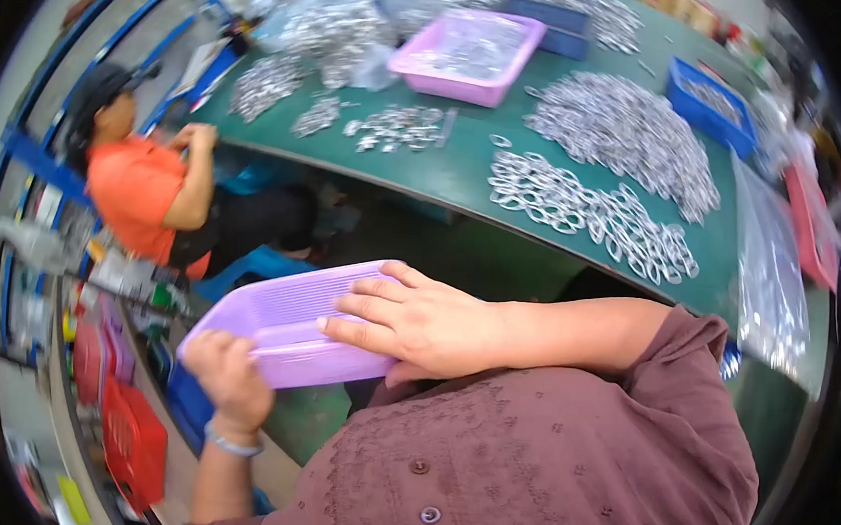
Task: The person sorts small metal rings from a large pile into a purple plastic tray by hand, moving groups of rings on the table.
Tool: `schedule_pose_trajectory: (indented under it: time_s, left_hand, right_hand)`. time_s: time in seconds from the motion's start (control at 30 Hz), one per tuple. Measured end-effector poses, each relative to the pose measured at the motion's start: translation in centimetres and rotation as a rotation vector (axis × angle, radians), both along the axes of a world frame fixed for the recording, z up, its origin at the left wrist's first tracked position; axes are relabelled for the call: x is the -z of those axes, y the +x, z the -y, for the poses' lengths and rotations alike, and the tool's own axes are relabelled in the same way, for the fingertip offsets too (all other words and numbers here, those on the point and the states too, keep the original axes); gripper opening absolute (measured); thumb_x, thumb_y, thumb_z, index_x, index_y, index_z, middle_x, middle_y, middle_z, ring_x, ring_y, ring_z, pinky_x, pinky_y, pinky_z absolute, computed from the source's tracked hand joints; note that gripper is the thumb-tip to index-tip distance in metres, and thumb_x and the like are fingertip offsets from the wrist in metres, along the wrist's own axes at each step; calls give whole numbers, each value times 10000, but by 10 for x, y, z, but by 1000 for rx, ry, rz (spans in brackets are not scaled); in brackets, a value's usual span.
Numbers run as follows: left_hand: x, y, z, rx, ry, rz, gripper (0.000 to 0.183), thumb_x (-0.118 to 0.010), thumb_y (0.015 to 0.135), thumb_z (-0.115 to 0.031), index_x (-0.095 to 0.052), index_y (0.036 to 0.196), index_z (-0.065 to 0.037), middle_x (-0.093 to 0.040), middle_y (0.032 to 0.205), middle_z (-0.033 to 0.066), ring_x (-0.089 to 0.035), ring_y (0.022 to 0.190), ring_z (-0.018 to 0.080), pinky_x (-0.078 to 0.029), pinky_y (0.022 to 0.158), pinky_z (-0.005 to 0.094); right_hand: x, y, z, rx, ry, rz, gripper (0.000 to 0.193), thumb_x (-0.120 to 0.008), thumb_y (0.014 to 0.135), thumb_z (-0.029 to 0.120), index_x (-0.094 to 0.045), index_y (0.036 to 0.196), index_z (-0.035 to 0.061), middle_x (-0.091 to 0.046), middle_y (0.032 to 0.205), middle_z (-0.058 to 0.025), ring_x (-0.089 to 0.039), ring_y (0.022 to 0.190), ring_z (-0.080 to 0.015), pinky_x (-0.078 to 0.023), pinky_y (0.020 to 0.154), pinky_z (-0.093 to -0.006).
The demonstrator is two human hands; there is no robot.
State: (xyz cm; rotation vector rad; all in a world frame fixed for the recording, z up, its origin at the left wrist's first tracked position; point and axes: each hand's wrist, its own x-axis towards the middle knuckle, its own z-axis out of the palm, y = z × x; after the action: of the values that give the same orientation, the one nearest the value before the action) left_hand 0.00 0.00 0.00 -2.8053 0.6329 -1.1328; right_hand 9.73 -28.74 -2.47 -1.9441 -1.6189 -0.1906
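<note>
A purple plastic basin [288, 303] is held tilted in front of my body, away from the table, and its visible inside shows ribbed walls. My left hand [226, 371] grips its near left rim, fingers curled over the edge. Across the basin's right end lies my right hand [407, 319], its fingers stretched over the rim and the thumb below, holding that end. On the green table [387, 174] ahead are a large heap of silver oval metal rings [621, 130] and a looser spread of the same rings [587, 210] nearer the edge.
A pink basin [467, 54] with clear plastic bags stands at the back, beside blue bins. Smaller metal heaps [268, 85] lie at the table's left. A person in orange [141, 183] sits there. Red baskets [131, 437] and shelving are at left; plastic bags [772, 265] hang at right.
</note>
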Motion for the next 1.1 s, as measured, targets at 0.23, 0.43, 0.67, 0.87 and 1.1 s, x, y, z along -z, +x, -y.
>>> schedule_pose_trajectory:
  time_s: [0.23,0.43,0.67,0.87,1.1]
  left_hand:
    - [100,71,98,192,-450,-153,484,-572,911,-213,-498,1328,20,-437,1326,223,-380,1277,381,-247,1093,486]
    - [160,97,108,-180,-2158,-1360,945,-517,874,-672,-125,1539,-128,-97,1590,186,-140,1424,460,-158,1059,719]
    - [185,134,132,77,-2268,-1594,596,-567,879,-418,-458,1341,-59,-544,1316,164,-507,1208,358,-369,1016,569]
    - [184,142,159,38,-2253,-1726,560,-541,839,-258,-448,1327,0,-539,1312,194,-521,1186,377,-418,980,556]
    - [163,148,173,161,-2208,-1801,585,-523,844,-227,-395,1365,8,-516,1331,203,-512,1205,387,-411,1010,559]
  right_hand:
    - [59,-3,85,418,-178,-278,190,-593,829,153,-565,998,70,-645,734,-153,-640,704,-381,-475,614,-485]
    - [93,-8,108,524,-219,-255,96,-562,812,126,-517,877,71,-622,690,-125,-617,665,-369,-460,603,-472]
    - [66,11,118,350,-366,-302,451,-684,832,421,-614,1080,51,-636,877,-130,-612,867,-333,-478,769,-430]
    - [44,124,131,656,-117,27,490,-678,862,349,-570,1264,91,-450,1402,-181,-426,1298,-382,-381,1055,-474]
    - [74,154,129,722,-319,-40,650,-610,865,515,-521,1333,72,-427,1447,-184,-358,1369,-356,-327,1099,-484]
